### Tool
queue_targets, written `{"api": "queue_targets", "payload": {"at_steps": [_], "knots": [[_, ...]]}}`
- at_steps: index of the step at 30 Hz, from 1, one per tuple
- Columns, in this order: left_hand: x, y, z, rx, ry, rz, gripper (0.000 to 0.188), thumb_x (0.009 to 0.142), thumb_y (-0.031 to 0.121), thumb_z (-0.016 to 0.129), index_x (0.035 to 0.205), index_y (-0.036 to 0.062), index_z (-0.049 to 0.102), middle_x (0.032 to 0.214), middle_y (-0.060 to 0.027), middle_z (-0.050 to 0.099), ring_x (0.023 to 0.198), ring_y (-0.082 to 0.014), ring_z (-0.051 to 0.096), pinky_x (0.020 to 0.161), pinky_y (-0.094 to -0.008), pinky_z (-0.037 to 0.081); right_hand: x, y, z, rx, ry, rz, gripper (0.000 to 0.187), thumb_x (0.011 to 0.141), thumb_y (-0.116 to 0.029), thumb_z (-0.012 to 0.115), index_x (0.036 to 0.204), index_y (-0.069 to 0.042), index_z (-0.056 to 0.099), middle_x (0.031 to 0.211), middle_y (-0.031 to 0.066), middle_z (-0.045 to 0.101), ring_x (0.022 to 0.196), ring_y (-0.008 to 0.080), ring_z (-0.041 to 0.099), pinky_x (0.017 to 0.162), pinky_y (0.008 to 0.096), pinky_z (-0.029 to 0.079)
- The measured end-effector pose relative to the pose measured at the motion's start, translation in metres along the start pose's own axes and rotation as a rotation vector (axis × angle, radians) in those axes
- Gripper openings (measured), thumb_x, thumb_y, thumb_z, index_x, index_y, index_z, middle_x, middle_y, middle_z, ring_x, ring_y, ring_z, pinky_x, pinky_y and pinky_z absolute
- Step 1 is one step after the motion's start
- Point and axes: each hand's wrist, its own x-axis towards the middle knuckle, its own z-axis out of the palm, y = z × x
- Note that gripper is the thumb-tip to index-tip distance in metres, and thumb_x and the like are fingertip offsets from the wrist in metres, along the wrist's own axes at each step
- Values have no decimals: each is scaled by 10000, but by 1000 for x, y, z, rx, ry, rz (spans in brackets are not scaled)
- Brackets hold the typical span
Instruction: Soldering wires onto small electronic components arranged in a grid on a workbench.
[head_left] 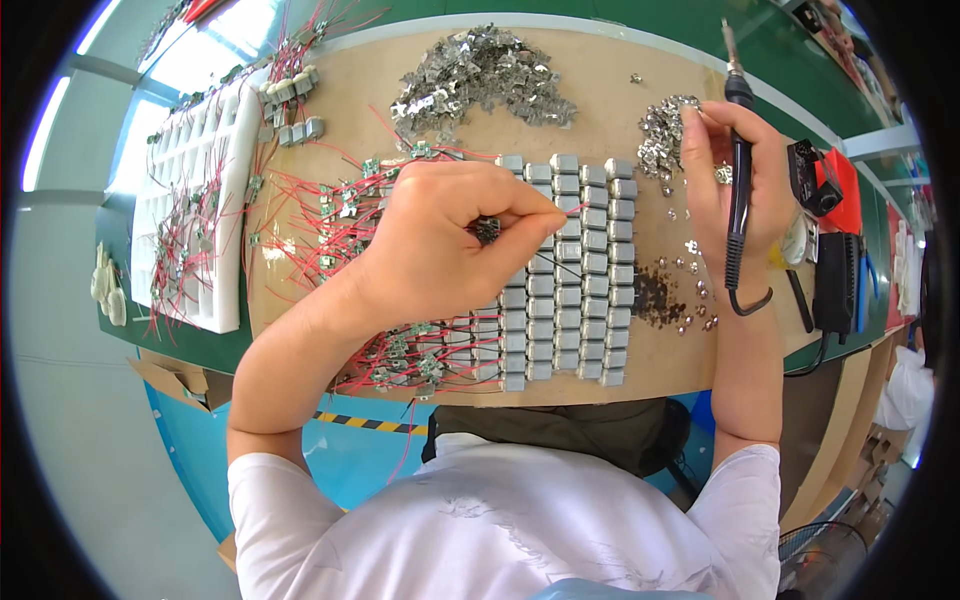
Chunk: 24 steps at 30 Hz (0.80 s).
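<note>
My left hand (450,235) is closed in a pinch above the rows of small grey block-shaped parts (594,240). A thin red wire (576,209) sticks out from its thumb and fingertip. My right hand (745,185) holds a black soldering iron (740,165) against its palm, the metal tip pointing away from me. Its thumb and forefinger reach to the edge of a heap of small shiny metal pieces (660,138); whether they pinch one I cannot tell. Left of the blocks lie several small green circuit boards (400,355) with red and black wires, partly hidden under my left hand.
A large pile of flat metal pieces (480,85) lies at the back. On the left stands a white slotted tray (205,240) with wired boards. To the right are a red-and-black holder (835,190) and a black box (838,275). Dark bits (655,297) lie beside the blocks.
</note>
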Motion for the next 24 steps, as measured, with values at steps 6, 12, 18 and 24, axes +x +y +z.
{"api": "queue_targets", "payload": {"at_steps": [6,12,18,24], "knots": [[4,-4,-5,-46,-33,-96,56,869,0,729,920,-12,747,700,-39,678,602,-68,630,522,-215,451,-2,-2,4,19,-88,-5,190,886,62,656,1045,-41,664,915,65,726,780,123,669,711,253,532],[5,-3,-5,-99,-66,-196,66,905,-11,696,953,-36,735,818,-57,704,645,-63,637,556,-201,502,-16,-22,13,401,-295,71,219,847,81,653,1038,-27,656,940,78,709,743,145,652,679,261,531],[6,-5,-1,-156,-15,-219,52,869,62,731,887,14,729,704,-82,677,604,-146,628,571,-294,486,-17,-30,13,448,-378,44,263,803,70,728,1032,-44,668,886,81,682,715,174,650,647,265,525],[7,-9,-7,-42,-71,-179,83,863,-5,731,944,-12,749,747,-41,694,654,-64,630,587,-217,482,-15,-34,18,378,-402,7,258,805,60,762,1020,-57,677,829,90,683,701,198,669,633,274,525]]}}
